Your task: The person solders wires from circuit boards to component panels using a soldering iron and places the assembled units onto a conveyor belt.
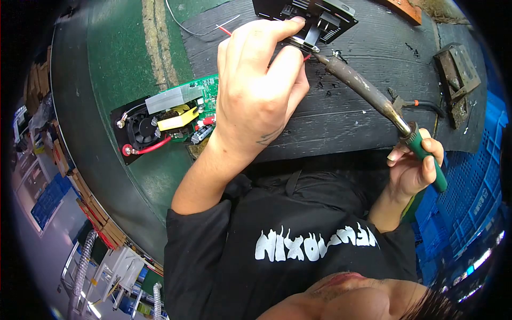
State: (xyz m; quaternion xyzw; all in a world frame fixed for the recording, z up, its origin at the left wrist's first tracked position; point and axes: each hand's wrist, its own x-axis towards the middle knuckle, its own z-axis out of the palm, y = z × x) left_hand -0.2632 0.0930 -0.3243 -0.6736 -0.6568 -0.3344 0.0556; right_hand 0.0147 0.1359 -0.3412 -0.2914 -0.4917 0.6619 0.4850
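My right hand grips the green handle of a soldering iron, its metal barrel slanting up and left. The iron's tip is at a small metal terminal on the lower edge of a black slotted panel. My left hand is closed at that panel, the index finger pressing on it and the thumb just below. A short bit of red wire shows beside the left fingers; the hand hides most of it. Left of my wrist lies a green circuit board with a black fan at its end.
A black ribbed mat covers part of the green table. A worn metal block stand is at the right, near a black cable. Blue crates stand beyond the table's right edge. Thin wires lie at the upper left.
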